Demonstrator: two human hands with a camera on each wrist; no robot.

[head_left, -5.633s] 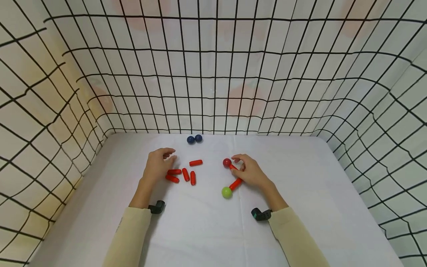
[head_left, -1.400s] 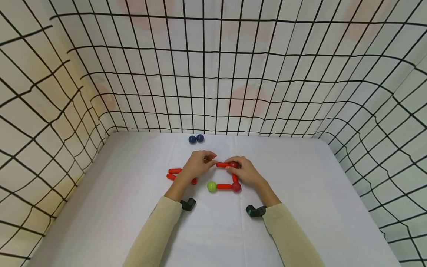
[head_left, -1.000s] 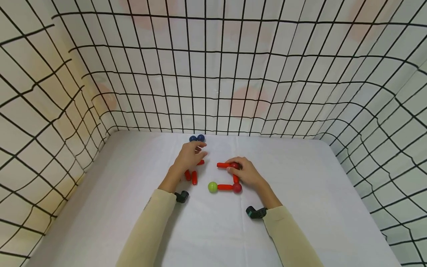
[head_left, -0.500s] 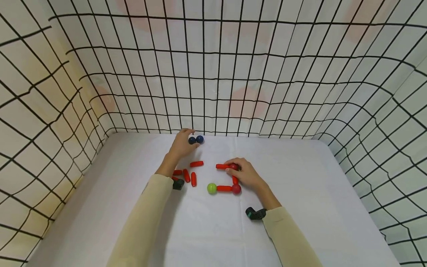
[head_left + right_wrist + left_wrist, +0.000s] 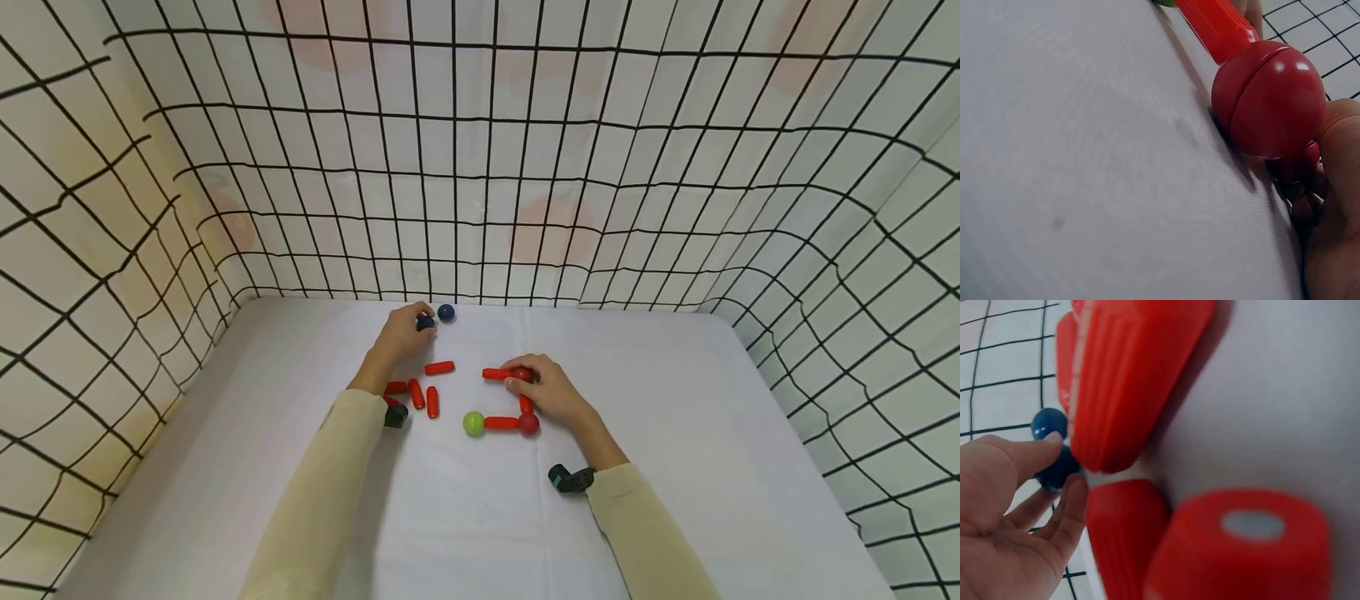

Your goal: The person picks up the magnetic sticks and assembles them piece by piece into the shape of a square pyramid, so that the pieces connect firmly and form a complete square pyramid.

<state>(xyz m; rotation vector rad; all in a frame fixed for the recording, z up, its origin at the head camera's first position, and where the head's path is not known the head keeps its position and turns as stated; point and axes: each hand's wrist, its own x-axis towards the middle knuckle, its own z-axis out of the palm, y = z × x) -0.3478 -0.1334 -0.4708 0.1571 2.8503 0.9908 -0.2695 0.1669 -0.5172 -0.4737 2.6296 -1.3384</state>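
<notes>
A glossy dark-blue ball (image 5: 425,322) is farther and left of a left-opening red rod-and-ball chain (image 5: 527,405) ending in a green ball (image 5: 474,423).

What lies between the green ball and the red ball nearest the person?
One red stick, meeting the green ball at one end and the near red ball at the other; the head view shows it.

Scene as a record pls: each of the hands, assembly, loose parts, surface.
Left hand: grips a dark blue ball
Right hand: holds the far red ball
Assembly: three red rods in a U open to the left, joined by the far red ball and near red ball; green ball on one end, other end bare
Loose: five red rods, two partly hidden; second blue ball
Surface: white cloth
</notes>
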